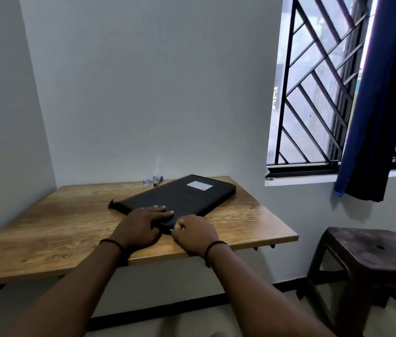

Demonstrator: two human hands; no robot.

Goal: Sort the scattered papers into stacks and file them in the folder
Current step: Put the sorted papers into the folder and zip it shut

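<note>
Though its white label (199, 185) reads blank, hands (167, 227) hold the black folder (182, 198).

folder's near corner (167, 226): covered by both hands
right hand (193, 233): fingertips curled under, what they pinch is hidden
white label (199, 185): print too small to read
small items by the wall (154, 181): too small to identify
stool (372, 254): cut off by the right edge
curtain (384, 98): top out of frame
</note>
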